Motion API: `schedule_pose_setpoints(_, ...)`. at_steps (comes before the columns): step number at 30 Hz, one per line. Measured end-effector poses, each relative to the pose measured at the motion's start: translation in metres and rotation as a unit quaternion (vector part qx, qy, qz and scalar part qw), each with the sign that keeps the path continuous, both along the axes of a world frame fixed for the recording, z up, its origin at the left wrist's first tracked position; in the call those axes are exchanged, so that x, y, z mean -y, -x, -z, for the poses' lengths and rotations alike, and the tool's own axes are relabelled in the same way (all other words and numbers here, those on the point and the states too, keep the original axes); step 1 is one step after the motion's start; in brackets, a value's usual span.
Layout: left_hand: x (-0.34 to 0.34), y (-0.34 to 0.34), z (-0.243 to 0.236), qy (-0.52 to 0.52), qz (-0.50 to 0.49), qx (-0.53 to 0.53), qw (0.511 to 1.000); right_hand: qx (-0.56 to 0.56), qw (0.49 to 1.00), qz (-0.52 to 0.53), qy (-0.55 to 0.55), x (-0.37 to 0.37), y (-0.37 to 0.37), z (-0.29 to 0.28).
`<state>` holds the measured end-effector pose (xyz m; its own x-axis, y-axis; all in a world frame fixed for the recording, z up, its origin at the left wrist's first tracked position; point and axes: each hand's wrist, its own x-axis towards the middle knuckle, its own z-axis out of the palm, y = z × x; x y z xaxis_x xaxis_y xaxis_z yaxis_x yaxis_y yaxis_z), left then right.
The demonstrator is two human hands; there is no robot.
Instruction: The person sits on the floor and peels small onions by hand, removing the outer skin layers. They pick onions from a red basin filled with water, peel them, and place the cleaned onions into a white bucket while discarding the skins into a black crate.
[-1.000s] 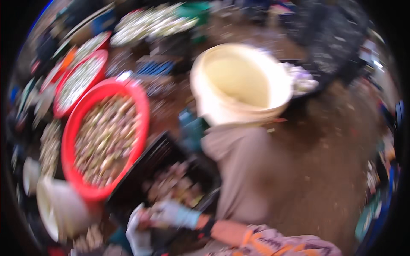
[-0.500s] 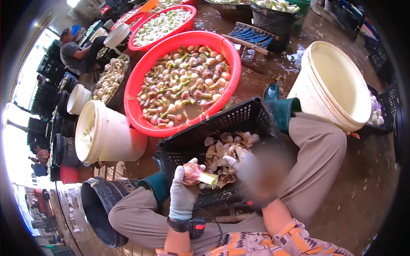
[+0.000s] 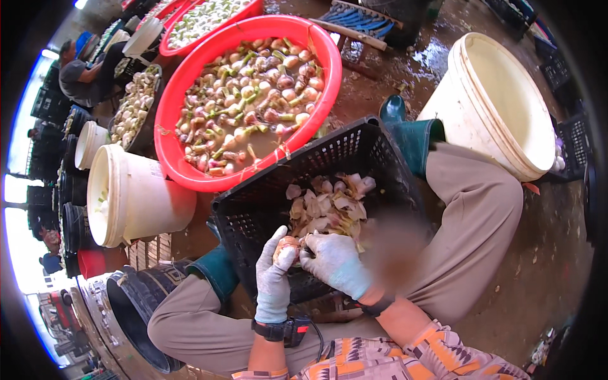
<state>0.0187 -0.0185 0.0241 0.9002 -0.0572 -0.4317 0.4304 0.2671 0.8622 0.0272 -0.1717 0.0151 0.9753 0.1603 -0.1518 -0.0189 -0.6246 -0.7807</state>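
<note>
Over the near end of a black plastic crate (image 3: 240, 231), my gloved left hand (image 3: 273, 278) is closed around a garlic bulb (image 3: 287, 246). My right hand (image 3: 337, 261), gloved too, meets the bulb from the right with thumb and fingers pinched against it. Fingers hide much of the bulb, and its green stem does not show. A heap of pale, papery garlic skins (image 3: 329, 206) lies in the crate, just beyond both hands.
A large red tub (image 3: 166, 123) of garlic in water stands beyond the crate. White buckets (image 3: 152, 199) flank it, one left and a larger bucket (image 3: 446, 104) right. A dark bucket (image 3: 155, 291) lies tipped by my left knee. A person (image 3: 79, 79) sits far left.
My right hand has moved left from the skins to the bulb and now pinches it. The bulb has turned, so its cut green stem no longer shows. The whole view has shifted slightly.
</note>
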Motion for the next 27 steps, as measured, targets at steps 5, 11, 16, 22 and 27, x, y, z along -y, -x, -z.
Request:
schedule_pose_setpoints(5, -0.008, 0.003, 0.012, 0.063, -0.015, -0.019, 0.998, -0.124, 0.991, 0.025, -0.037, -0.006, -0.006, 0.016)
schedule_pose_setpoints(11, -0.010, 0.000, 0.008, 0.147, -0.026, 0.011, 0.989, -0.226, 0.935, 0.040, -0.271, 0.000, -0.009, 0.045)
schedule_pose_setpoints(16, -0.013, -0.004, -0.005, 0.095, 0.002, 0.010, 0.995, -0.238, 0.899, 0.024, -0.367, 0.006, -0.007, 0.017)
schedule_pose_setpoints(22, -0.018, 0.001, -0.009, 0.096, 0.007, 0.037, 0.995, -0.320, 0.805, 0.110, -0.488, 0.008, -0.005, 0.010)
schedule_pose_setpoints(27, -0.016, 0.002, -0.015, 0.166, 0.001, 0.010, 0.986, -0.248, 0.898, 0.033, -0.363, 0.021, -0.009, 0.001)
